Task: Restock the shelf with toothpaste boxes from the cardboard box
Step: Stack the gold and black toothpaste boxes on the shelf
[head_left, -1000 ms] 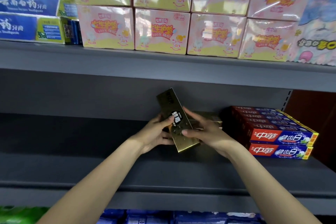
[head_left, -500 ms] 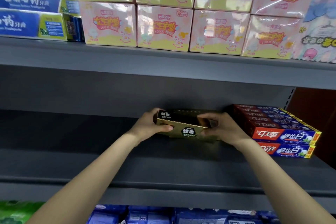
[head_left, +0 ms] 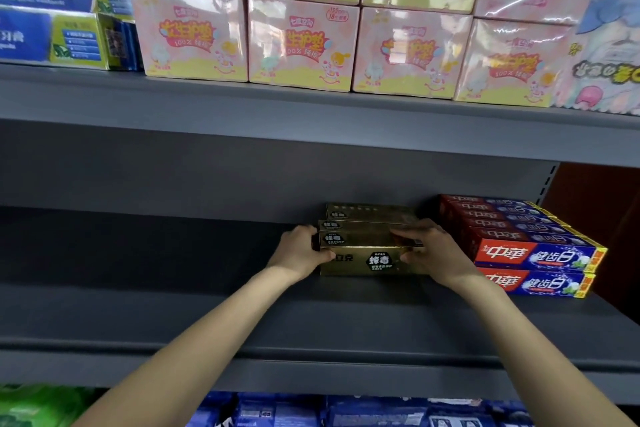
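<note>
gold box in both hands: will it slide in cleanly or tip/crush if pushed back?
The gold box lies flat and long, so tipping seems unlikely. Its straight edges suggest stiff carton, probably safe under the left hand and right hand. The glossy face may slide easily on the shelf.

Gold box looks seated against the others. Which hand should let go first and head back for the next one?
Probably the left hand. It only grips the gold box's free end, with bare shelf beside it. The right hand lies squeezed between that box and the red toothpaste stack, steadying it.
</note>
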Motion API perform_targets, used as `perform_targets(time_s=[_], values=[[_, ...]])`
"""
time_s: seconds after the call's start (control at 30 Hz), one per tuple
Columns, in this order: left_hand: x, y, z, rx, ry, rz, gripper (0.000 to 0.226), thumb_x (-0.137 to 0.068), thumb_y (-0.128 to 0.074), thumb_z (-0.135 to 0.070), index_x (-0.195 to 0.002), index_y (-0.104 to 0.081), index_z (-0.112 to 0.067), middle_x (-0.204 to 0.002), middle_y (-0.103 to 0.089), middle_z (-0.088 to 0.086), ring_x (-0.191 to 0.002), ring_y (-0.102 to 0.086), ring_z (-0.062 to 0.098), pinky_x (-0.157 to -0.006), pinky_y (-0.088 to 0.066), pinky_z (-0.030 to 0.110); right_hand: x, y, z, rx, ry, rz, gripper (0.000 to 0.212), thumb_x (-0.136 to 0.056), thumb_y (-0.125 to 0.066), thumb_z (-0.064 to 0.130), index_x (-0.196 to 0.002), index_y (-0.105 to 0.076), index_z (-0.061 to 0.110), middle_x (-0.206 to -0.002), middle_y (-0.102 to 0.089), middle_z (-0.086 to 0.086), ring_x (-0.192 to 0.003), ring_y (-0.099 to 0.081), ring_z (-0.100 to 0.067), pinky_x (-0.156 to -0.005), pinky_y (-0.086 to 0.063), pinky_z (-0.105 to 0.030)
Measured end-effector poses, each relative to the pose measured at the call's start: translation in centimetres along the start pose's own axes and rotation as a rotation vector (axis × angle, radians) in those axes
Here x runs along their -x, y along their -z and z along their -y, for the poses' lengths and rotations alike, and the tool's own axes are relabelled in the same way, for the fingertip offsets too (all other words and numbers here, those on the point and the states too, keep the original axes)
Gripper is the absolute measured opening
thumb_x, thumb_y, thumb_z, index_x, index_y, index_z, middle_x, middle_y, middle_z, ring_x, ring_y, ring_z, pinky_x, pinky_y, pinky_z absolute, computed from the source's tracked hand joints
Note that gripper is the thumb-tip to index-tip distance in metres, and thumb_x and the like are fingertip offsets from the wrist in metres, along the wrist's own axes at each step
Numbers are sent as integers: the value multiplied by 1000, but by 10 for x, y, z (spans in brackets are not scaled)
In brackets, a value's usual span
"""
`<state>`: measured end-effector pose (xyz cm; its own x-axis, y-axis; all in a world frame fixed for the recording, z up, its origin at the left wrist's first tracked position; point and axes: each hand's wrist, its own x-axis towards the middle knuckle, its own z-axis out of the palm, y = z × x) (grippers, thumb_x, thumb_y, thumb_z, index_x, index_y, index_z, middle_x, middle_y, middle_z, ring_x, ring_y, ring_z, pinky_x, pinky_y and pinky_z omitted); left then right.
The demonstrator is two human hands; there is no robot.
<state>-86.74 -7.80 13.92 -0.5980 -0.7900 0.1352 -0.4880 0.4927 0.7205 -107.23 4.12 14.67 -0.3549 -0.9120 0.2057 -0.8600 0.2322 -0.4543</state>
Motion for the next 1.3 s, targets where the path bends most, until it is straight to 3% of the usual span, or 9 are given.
perform_targets(time_s=[0.13,0.33,0.5,0.6,0.8,0.93,1.03,1.13,1.3], values=[[0,1,3,6,3,-6,53,-84,-69,-22,-132,-50,-11,-132,-55,6,-126,-47,20,-98,-35,23,4,-6,1,4,1,-2,49,-85,-66,10,-132,-54,18,-139,-41,-4,-133,-37,-21,-112,-25,-25],[0,0,0,-33,-57,27,55,-87,-66,-17,-137,-42,-17,-134,-52,5,-126,-45,17,-87,-28,10,4,-1,8,60,-34,36,49,-83,-69,23,-130,-55,22,-136,-42,-2,-126,-43,-21,-105,-34,-28],[3,5,-2,-233,-138,12,41,-90,-60,-19,-131,-50,-19,-139,-41,5,-126,-44,20,-102,-33,24,4,-4,28,134,-110,27,41,-86,-62,25,-126,-55,27,-133,-46,-6,-120,-49,-25,-100,-43,-35],[13,16,-1,-310,-207,-13,36,-93,-55,-22,-128,-51,-21,-138,-40,1,-124,-45,20,-100,-42,32,17,-14,52,136,-108,-30,41,-87,-59,16,-127,-55,23,-130,-53,-8,-121,-50,-28,-97,-45,-36],[57,56,20,-273,-303,-35,26,-94,-50,-24,-119,-56,-23,-119,-60,-2,-108,-56,17,-90,-50,38,57,-44,121,26,-47,-194,35,-88,-58,12,-122,-59,17,-119,-61,-9,-105,-59,-24,-87,-45,-30],[103,84,46,-480,-445,-231,27,-94,-47,-22,-117,-61,-16,-109,-66,5,-100,-61,25,-80,-49,36,86,-68,172,-33,14,-252,29,-90,-54,8,-117,-62,14,-112,-65,-8,-102,-61,-20,-90,-46,-29],[149,105,68,-526,-499,-319,20,-89,-51,-19,-96,-67,-10,-84,-70,7,-80,-64,28,-67,-49,37,111,-95,210,-66,81,-238,26,-89,-53,8,-112,-64,15,-107,-64,-5,-94,-60,-17,-86,-47,-27],[203,128,97,-530,-433,-378,17,-84,-51,-22,-82,-65,-12,-70,-67,3,-68,-63,27,-60,-49,33,139,-126,250,-119,134,-201,25,-88,-52,7,-108,-65,14,-102,-65,-5,-88,-60,-16,-82,-46,-23],[304,165,150,-497,-162,-334,15,-87,-57,-29,-95,-64,-18,-89,-70,-1,-87,-64,26,-69,-49,34,195,-189,328,-232,204,-8,25,-88,-50,6,-105,-67,12,-101,-69,-8,-90,-63,-22,-85,-47,-32]])
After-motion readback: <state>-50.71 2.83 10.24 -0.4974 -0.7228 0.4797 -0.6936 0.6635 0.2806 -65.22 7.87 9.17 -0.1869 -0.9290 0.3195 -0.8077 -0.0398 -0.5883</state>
